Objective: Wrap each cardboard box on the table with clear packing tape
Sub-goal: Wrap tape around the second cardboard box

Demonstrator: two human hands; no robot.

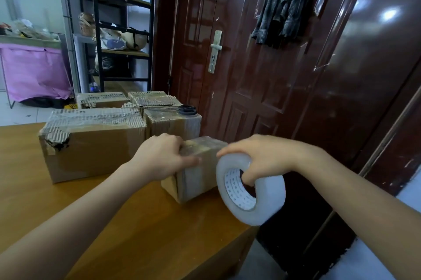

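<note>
**Keep the small box pinned while the tape goes round**

The small cardboard box (pixel 196 169) sits near the right edge of the wooden table (pixel 127 229), with shiny tape bands already across its top and near face. The left hand (pixel 164 157) clamps its top left corner, fingers curled over the far edge and thumb flat along the front. The right hand (pixel 262 156) grips the tape roll (pixel 250 190) just beside the box, fingers hooked through the core. The free strip is probably running onto the box, though blur hides it. Hold the box firmly, pull the tape taut and lay it flat. Larger taped boxes (pixel 95 143) and scissors (pixel 185 109) wait behind.
</note>
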